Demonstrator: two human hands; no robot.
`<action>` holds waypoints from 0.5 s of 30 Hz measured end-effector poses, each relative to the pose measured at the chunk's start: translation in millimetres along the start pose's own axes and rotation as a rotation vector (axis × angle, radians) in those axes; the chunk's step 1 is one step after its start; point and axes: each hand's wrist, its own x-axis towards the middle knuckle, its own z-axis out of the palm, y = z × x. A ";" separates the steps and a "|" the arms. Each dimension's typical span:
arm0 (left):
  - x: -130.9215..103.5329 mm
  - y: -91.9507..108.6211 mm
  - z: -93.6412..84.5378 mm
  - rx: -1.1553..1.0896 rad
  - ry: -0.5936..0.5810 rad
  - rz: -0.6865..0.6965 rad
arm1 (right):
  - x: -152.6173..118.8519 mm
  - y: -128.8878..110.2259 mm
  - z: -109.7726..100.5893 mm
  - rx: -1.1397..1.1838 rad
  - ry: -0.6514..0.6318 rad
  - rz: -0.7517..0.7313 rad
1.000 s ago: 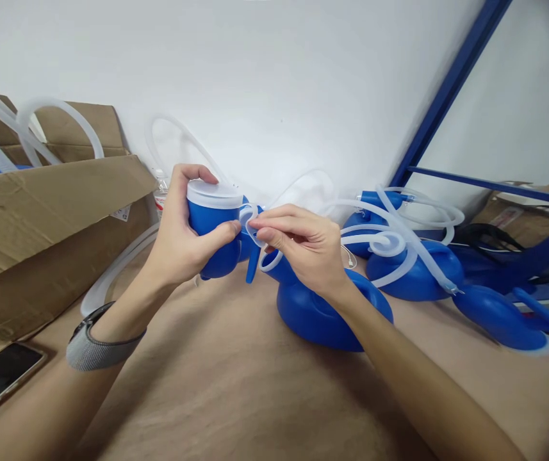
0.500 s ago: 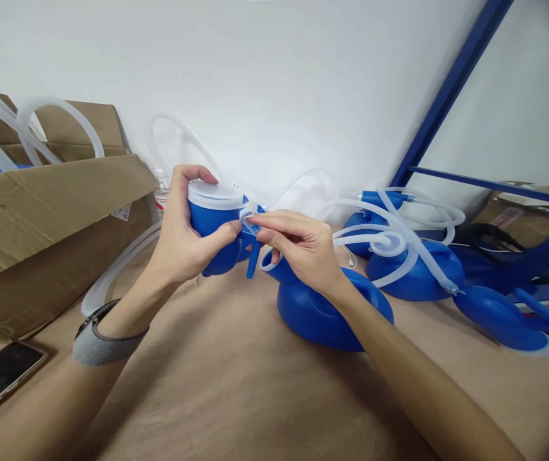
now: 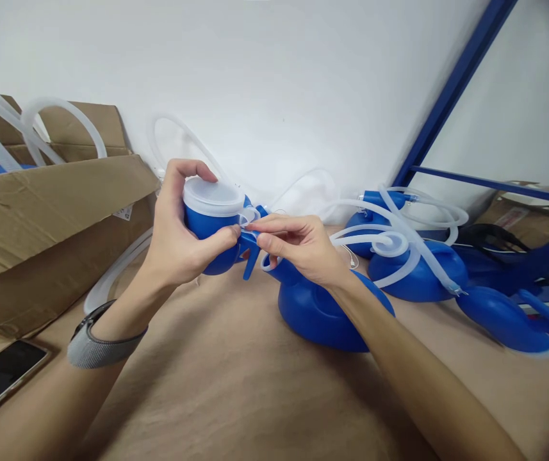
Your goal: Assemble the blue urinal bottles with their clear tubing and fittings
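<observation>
The left hand (image 3: 178, 237) wraps around a blue cup (image 3: 209, 224) with a whitish lid, held up above the bench (image 3: 236, 397), thumb pressed to its side. The right hand (image 3: 298, 250) pinches a loop of clear tube (image 3: 250, 216) against the cup's blue spout (image 3: 251, 251). Just behind the right wrist a blue bulb (image 3: 322, 314) rests on the bench. A cardboard box (image 3: 43, 218) stands at the left, a phone (image 3: 0, 378) near the left forearm.
</observation>
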 end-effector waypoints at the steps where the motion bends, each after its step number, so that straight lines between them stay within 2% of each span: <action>1: 0.9 2.6 0.0 0.013 0.034 0.008 | -0.3 -2.7 -1.7 0.003 -0.020 0.022; 3: 2.6 7.9 0.2 0.034 0.089 0.015 | -0.9 -7.9 -4.7 -0.002 -0.046 0.066; 8: 3.1 15.5 0.6 0.065 0.060 0.014 | -0.3 -12.9 -9.6 -0.030 -0.063 0.138; 15: 2.8 17.8 -1.0 0.050 0.061 -0.020 | -0.3 -6.4 -10.6 0.006 -0.070 0.175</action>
